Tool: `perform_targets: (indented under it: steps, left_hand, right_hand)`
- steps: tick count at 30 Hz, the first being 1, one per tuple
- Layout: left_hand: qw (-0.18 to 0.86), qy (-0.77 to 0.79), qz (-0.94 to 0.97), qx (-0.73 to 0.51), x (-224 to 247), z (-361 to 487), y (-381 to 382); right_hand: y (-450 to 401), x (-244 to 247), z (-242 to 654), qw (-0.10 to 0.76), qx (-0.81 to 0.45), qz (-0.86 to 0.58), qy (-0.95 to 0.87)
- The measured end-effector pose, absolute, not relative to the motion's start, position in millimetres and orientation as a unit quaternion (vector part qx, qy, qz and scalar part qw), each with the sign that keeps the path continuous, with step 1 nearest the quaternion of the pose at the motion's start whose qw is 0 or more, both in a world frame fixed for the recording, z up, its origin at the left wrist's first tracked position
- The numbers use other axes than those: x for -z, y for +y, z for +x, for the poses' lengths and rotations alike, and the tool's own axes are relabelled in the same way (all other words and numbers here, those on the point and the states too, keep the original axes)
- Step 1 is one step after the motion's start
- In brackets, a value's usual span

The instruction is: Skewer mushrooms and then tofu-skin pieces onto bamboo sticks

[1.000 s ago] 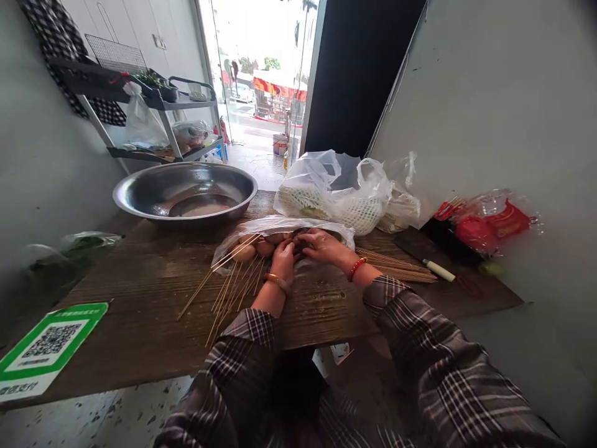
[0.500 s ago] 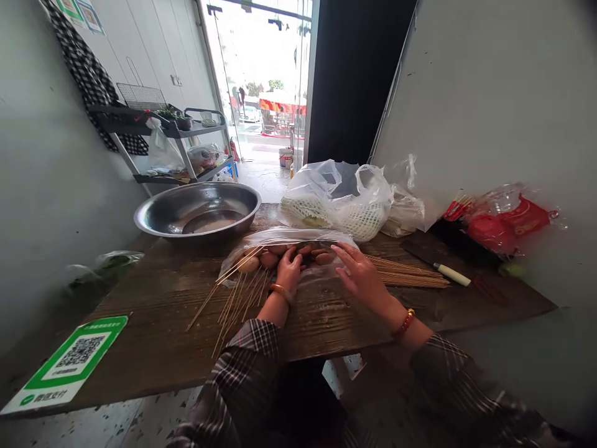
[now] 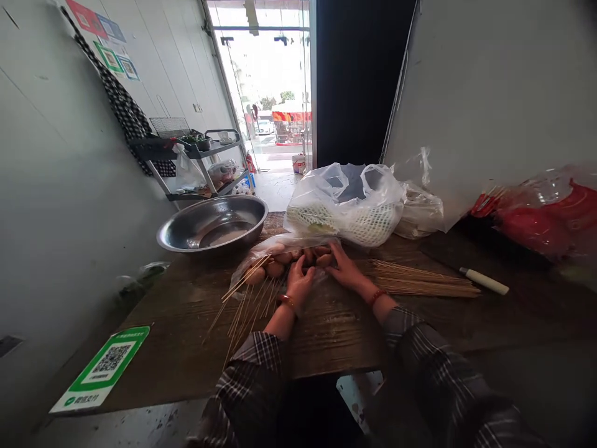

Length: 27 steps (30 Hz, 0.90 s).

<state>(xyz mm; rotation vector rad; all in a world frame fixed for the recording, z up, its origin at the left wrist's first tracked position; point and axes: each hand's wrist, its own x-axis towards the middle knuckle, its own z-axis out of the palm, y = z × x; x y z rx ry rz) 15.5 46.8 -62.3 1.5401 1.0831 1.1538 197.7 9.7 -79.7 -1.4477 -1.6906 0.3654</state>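
Several brown, rounded pieces, of a kind I cannot make out for sure, lie in a clear plastic bag on the wooden table. My left hand reaches into the middle of the pile, thumb and fingers apart, fingertips partly hidden. At the right end of the pile my right hand touches the pieces, its thumb and fingers spread. Thin wooden skewers stick out from the pile toward me, left of my left hand. A bundle of loose skewers lies right of my right hand.
A wide metal basin stands back left. White plastic bags with net-wrapped contents sit behind the pile. A knife with a pale handle and a red plastic-wrapped item are at right. A green QR-code card lies front left.
My right hand has come down and leftward from above the bag onto the right end of the pile. My left hand stays among the pieces. The view has turned slightly left.
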Motion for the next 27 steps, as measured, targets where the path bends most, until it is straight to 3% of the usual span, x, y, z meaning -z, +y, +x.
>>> perform_targets:
  steps: [8,22,27]
  left_hand:
    - [0.457,0.443,0.615,-0.465,65,19,45]
    - [0.509,0.457,0.535,-0.496,43,18,33]
    - [0.616,0.389,0.447,-0.519,32,8,31]
  right_hand:
    - [9,86,208,0.463,-0.129,-0.553,-0.68]
    - [-16,52,199,0.452,-0.063,-0.586,-0.67]
    - [-15,51,201,0.442,-0.037,-0.642,-0.625]
